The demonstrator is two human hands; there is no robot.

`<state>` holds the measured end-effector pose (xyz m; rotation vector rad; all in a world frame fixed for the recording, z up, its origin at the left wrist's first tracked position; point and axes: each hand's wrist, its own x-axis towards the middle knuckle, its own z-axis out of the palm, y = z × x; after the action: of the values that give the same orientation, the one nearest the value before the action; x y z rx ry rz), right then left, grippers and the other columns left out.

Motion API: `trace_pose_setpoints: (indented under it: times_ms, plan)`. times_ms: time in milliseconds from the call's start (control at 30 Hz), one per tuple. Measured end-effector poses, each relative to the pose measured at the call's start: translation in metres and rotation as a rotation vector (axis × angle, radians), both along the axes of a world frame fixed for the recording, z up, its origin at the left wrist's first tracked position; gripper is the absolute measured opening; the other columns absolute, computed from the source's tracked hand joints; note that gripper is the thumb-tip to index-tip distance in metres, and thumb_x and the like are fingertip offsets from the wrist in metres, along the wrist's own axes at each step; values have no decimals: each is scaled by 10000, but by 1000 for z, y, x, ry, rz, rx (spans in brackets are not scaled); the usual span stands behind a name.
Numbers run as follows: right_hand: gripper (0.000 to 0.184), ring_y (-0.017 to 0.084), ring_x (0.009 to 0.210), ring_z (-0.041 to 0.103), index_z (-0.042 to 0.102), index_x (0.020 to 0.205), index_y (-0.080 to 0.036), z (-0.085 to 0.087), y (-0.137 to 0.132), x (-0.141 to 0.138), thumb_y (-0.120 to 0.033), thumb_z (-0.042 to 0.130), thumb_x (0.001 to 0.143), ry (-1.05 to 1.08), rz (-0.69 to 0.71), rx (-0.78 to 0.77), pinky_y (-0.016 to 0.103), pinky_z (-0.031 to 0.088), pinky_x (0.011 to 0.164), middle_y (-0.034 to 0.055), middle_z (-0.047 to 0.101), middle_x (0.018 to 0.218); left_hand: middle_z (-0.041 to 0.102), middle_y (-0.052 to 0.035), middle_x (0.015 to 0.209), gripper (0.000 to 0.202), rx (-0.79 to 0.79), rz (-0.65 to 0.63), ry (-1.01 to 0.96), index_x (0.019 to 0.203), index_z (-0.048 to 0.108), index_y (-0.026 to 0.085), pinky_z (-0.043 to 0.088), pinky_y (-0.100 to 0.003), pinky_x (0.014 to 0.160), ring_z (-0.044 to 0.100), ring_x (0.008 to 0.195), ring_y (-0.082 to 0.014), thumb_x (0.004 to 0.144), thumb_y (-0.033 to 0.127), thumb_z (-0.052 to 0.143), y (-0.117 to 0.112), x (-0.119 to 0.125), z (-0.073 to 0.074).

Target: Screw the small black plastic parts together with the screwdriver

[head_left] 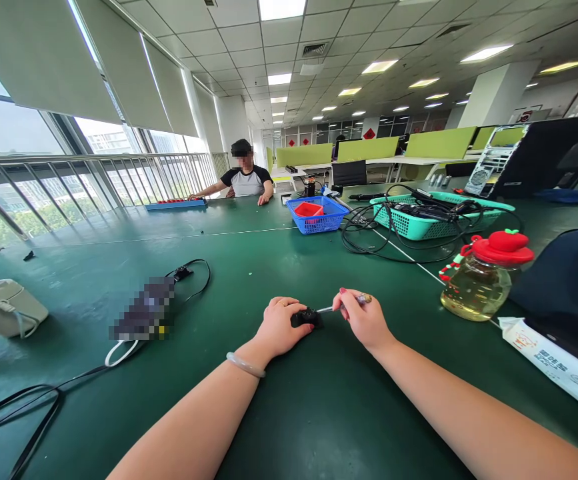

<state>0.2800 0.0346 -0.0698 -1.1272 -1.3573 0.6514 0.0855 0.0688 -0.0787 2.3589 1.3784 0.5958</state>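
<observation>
bare forearms [193,407] reach in over a glossy dark-green table [293,420]. straight ahead on it, the left hand [279,325] curls closed around a small black plastic-looking part [305,317], seemingly to steady it; the right hand [365,321] pinches a slim metal-shafted tool [325,309], its tip at the part's right edge, likely for fine control. beyond sit a blue plastic basket [315,225], a mint-green plastic basket [409,231] of black cables [429,205], and a person [247,180]; left, pale fabric blinds [31,60] half-cover windows [106,139] beneath lit white ceiling panels [282,9].
</observation>
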Motion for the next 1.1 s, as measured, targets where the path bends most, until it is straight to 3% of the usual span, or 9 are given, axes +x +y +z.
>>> trace_pose_setpoints:
  times_ms: [200, 367, 667, 933, 1100]
  plan:
    - [407, 79, 366, 328, 565, 542, -187, -4, 16, 6, -523, 585, 772, 398, 72, -301, 239, 225, 379, -34, 409, 416, 634, -51, 1269, 390, -7, -19, 3, 1137, 711, 277, 367, -471, 1100, 453, 1269, -293, 768, 404, 717, 0, -1, 1]
    - [359, 58, 346, 333, 584, 571, -168, -6, 19, 10, -478, 641, 744, 574, 79, -448, 218, 233, 371, -35, 432, 424, 625, -51, 1277, 390, -19, -35, 9, 1139, 714, 290, 368, -478, 1096, 449, 1272, -297, 768, 411, 713, 0, -2, 2]
    - [362, 53, 330, 302, 548, 546, -179, -6, 20, 10, -447, 639, 771, 660, 34, -394, 216, 215, 357, -41, 406, 385, 600, -57, 1303, 396, -3, -93, 38, 1159, 700, 330, 334, -533, 1114, 408, 1311, -318, 781, 448, 702, -1, -2, 0]
    - [397, 48, 319, 298, 548, 549, -173, -7, 20, 12, -493, 624, 771, 621, 142, -471, 200, 208, 362, -43, 408, 383, 577, -60, 1331, 364, 29, -208, 35, 1135, 708, 313, 317, -539, 1130, 379, 1341, -320, 782, 403, 720, -5, -2, 4]
    - [345, 57, 330, 299, 600, 726, -182, -9, 20, 9, -522, 639, 766, 537, 48, -429, 196, 210, 362, -69, 401, 389, 566, -71, 1346, 375, 14, -281, 36, 1117, 714, 296, 312, -552, 1131, 360, 1350, -333, 767, 431, 733, -8, -3, 6]
